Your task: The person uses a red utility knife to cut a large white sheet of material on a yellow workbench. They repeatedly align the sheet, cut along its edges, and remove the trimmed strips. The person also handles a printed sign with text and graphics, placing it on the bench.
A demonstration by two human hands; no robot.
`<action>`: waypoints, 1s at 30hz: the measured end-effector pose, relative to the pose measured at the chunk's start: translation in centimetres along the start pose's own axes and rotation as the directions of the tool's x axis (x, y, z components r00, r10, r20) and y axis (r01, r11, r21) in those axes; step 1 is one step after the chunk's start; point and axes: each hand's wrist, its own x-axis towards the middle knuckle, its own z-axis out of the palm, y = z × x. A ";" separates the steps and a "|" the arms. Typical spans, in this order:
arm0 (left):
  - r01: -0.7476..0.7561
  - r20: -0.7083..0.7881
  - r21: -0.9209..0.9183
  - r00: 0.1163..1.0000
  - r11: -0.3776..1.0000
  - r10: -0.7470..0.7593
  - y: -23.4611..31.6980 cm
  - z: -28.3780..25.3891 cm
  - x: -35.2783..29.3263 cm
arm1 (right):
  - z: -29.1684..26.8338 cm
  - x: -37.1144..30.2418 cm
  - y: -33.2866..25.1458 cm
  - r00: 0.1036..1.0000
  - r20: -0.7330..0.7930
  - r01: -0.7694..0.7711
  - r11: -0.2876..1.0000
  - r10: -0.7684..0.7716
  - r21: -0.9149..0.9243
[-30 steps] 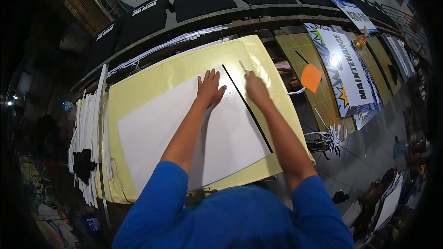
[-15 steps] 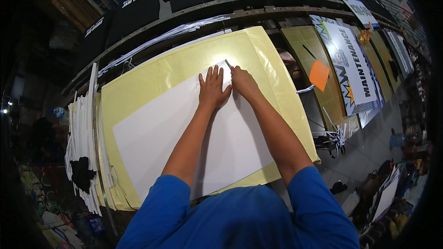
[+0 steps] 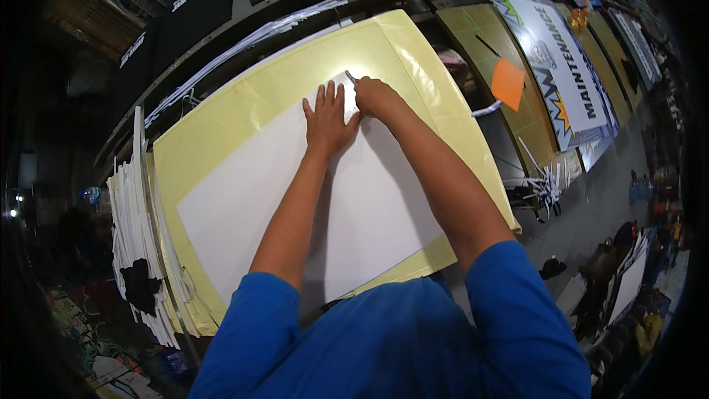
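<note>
Here on the glossy, yellow-covered worktop (image 3: 185,155) lies the broad, flat, white sheet (image 3: 369,214), probably light, smooth and bendable, best lifted by opposite edges; the left hand (image 3: 330,129) rests on it, fingers spread, grasping nothing; at the far corner, the right hand (image 3: 375,97) curls tightly round a slim, grey-tipped, knife-like tool (image 3: 349,74).

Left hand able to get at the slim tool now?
Probably not: the right hand grips the slim tool, covering most of it. The left hand lies close by, spread on the white sheet.
</note>
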 end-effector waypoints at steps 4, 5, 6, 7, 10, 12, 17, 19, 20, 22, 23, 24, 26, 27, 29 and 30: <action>0.013 0.005 0.015 1.000 1.000 -0.013 0.6 0.1 0.2 | 1.3 -2.9 2.3 0.999 0.004 0.053 0.999 -0.053 -0.006; -0.008 0.011 0.003 1.000 1.000 0.008 1.2 0.1 0.5 | 0.4 -4.9 2.8 0.998 0.020 -0.055 0.996 0.054 0.071; -0.022 0.004 0.000 1.000 1.000 0.022 1.1 0.2 0.5 | 0.1 -6.8 2.9 0.988 0.054 -0.151 0.978 0.144 0.144; -0.029 0.003 0.014 1.000 0.999 0.029 1.1 0.5 0.7 | 0.0 -9.2 3.4 0.982 0.045 -0.190 0.964 0.185 0.183; -0.022 -0.007 0.052 1.000 0.998 0.022 0.2 0.8 0.4 | 1.3 -15.7 5.9 0.980 0.130 -0.171 0.969 0.149 0.180; -0.012 -0.010 0.076 1.000 0.997 0.013 -0.1 1.1 0.3 | 0.6 -21.4 6.6 0.958 0.185 -0.254 0.948 0.219 0.193; -0.025 -0.031 0.075 0.999 0.997 0.027 -0.1 1.5 0.4 | 1.7 -35.9 9.4 0.885 0.262 -0.435 0.883 0.384 0.174; -0.016 0.001 0.091 1.000 0.996 0.016 0.0 1.4 0.6 | 1.8 -40.3 10.3 0.855 0.295 -0.484 0.861 0.426 0.157; -0.007 0.021 0.097 1.000 0.995 0.005 0.2 1.2 0.8 | 1.7 -41.7 10.2 0.842 0.304 -0.504 0.851 0.446 0.149; -0.025 0.005 0.068 1.000 0.997 0.025 0.0 1.4 0.4 | 0.9 -43.4 9.4 0.839 0.232 -0.539 0.809 0.492 0.233; -0.029 -0.015 0.053 0.999 0.998 0.030 -0.1 1.5 0.5 | 0.3 -43.6 9.1 0.839 0.188 -0.543 0.794 0.510 0.273; -0.036 -0.020 0.062 0.999 0.997 0.038 -0.3 1.7 0.6 | 0.0 -42.8 9.1 0.867 0.123 -0.497 0.814 0.483 0.302; -0.037 -0.041 0.095 0.998 0.995 0.041 -0.8 2.1 0.6 | -0.6 -39.7 8.9 0.914 -0.013 -0.376 0.856 0.407 0.354; -0.038 -0.025 0.093 0.999 0.995 0.041 -0.6 2.0 0.6 | -0.8 -36.9 8.5 0.924 -0.013 -0.354 0.867 0.382 0.351; -0.011 -0.008 0.099 1.000 0.995 0.012 -1.0 2.0 0.5 | -1.2 -29.6 7.2 0.955 -0.027 -0.268 0.897 0.296 0.352; -0.002 0.012 0.087 1.000 0.996 0.001 -0.5 1.7 0.6 | -1.0 -25.6 6.7 0.967 -0.042 -0.221 0.907 0.252 0.359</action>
